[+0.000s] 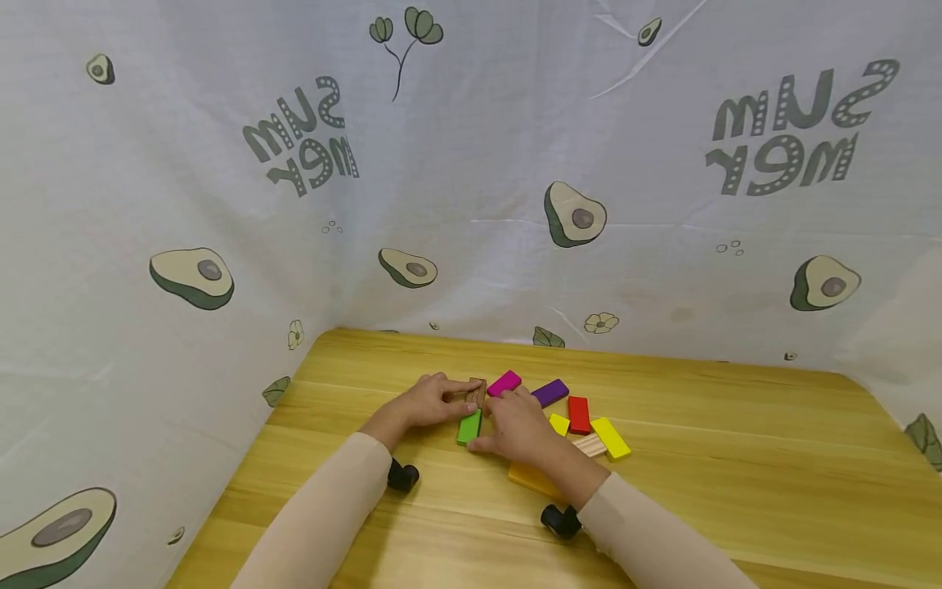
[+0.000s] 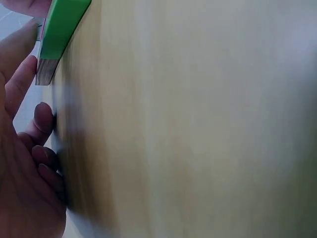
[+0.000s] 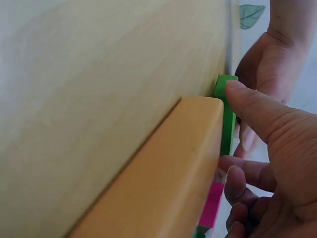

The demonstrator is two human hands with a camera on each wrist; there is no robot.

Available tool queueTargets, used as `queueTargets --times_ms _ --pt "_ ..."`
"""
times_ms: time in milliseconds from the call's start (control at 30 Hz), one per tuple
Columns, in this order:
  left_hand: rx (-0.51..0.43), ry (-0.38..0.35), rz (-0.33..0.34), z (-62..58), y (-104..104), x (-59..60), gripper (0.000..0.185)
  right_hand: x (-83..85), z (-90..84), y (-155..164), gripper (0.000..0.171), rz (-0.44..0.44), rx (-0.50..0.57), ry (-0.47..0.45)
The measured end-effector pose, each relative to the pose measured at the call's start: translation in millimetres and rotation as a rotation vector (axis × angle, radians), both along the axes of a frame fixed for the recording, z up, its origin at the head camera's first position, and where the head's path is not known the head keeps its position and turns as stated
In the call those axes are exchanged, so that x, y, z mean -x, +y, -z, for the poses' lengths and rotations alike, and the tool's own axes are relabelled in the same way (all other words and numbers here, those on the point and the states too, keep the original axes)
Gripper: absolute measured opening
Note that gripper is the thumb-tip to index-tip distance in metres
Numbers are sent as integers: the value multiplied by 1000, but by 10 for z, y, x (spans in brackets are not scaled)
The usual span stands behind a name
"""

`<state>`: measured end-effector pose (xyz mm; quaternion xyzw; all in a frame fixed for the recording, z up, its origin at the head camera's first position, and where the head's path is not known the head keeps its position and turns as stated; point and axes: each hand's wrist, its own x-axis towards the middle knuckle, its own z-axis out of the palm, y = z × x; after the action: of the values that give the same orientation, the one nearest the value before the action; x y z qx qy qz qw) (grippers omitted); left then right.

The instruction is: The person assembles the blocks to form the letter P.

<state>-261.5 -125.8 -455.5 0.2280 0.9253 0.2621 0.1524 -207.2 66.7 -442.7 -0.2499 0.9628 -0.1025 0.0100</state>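
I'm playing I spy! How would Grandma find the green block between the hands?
Find the wooden table, then the left hand and right hand over it. Between them lies the green block, the one with a brown block at its far end.

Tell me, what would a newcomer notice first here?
Likely the bright green block on the wooden table, between the left hand and right hand. Next, the red block to its right. Behind the table, a pale cloth printed with large avocados.
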Motion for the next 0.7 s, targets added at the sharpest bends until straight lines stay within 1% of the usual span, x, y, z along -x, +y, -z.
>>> queueTargets --times_ms 133,300,400,500,633,700 --pt "-9 -30 8 -9 -22 7 56 3 19 -4 58 8 33 -29" --pt "-16 -23 -1 -7 -23 6 56 8 31 24 59 11 70 -51" --pt "-14 -18 -6 5 -18 8 56 40 27 72 58 30 123 -71" --pt "-8 -10 -7 21 -10 12 57 99 19 138 52 93 159 -73" --pt "8 10 -8 40 -4 21 57 201 0 226 43 211 165 -15" --pt "17 22 -8 48 -2 23 57 250 -10 263 44 266 149 12"
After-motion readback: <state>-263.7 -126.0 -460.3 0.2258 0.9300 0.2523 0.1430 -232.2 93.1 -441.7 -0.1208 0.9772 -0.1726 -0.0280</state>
